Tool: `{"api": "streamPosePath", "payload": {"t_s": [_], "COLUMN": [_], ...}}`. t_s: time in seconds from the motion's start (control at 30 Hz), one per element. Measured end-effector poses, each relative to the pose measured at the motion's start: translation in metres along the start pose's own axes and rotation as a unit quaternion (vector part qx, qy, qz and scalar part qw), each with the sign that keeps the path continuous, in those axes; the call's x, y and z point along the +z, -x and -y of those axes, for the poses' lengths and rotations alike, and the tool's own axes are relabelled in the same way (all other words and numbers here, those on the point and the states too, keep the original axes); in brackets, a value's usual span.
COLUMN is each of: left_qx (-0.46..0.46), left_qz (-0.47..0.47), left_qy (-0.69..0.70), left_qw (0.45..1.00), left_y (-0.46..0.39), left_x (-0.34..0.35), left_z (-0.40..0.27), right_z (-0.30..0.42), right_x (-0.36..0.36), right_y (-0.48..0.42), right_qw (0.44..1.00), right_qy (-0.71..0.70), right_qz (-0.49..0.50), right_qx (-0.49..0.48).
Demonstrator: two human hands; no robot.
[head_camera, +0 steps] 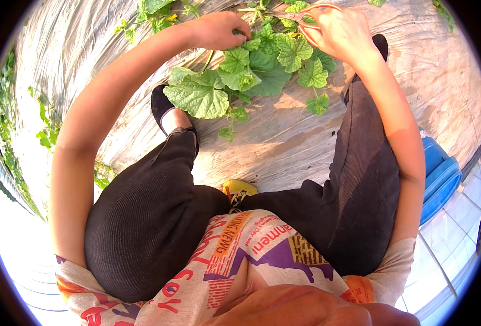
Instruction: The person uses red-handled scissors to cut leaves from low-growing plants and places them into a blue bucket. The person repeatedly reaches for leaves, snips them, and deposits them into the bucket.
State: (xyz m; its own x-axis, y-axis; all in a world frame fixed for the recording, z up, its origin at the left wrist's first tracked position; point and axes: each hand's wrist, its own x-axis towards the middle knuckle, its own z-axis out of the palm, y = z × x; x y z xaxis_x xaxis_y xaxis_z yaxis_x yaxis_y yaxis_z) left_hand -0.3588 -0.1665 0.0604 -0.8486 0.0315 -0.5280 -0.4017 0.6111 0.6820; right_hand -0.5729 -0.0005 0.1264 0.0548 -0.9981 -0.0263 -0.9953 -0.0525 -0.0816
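My right hand [340,34] holds a pair of scissors [320,27] with orange-rimmed handles, its blades pointing left among the stems of a leafy vine plant [265,69]. On the plant's left side is my left hand [222,30], its fingers curled in against the leaves. A bit of green shows between thumb and fingers, but whether they grip a stem is hidden. The plant looks like a cucumber or melon vine, with broad lobed leaves, thin stems and small yellow flowers [172,18]. Its leaves spread between my two feet.
Wrinkled plastic film [265,150] covers the ground. My dark shoe [161,104] stands just left of the leaves. A blue plastic bucket [440,179] is beyond my right arm. Something yellow [240,187] lies between my legs. More vines [47,122] grow at the left.
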Motion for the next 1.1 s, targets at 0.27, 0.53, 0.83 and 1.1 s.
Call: {"api": "streamPosePath", "payload": {"t_s": [0.27, 0.53, 0.83, 1.1], "left_qx": [-0.007, -0.129, -0.198, -0.282], "left_qz": [-0.007, -0.175, -0.102, -0.104], "left_qy": [0.009, 0.183, 0.312, 0.321], "left_qw": [1.0, 0.959, 0.924, 0.898], "left_y": [-0.005, -0.035, -0.063, -0.058], "left_x": [0.0, -0.004, -0.024, -0.035], "left_z": [0.005, 0.019, 0.021, 0.004], "right_z": [-0.01, -0.004, -0.003, -0.005], "right_x": [0.017, 0.019, 0.016, 0.02], "right_y": [0.008, 0.005, 0.003, 0.004], "right_qw": [1.0, 0.998, 0.997, 0.998], "right_qy": [0.016, 0.05, 0.075, 0.066], "right_qz": [-0.019, -0.044, -0.029, -0.005], "right_qx": [0.004, 0.002, -0.013, 0.001]}}
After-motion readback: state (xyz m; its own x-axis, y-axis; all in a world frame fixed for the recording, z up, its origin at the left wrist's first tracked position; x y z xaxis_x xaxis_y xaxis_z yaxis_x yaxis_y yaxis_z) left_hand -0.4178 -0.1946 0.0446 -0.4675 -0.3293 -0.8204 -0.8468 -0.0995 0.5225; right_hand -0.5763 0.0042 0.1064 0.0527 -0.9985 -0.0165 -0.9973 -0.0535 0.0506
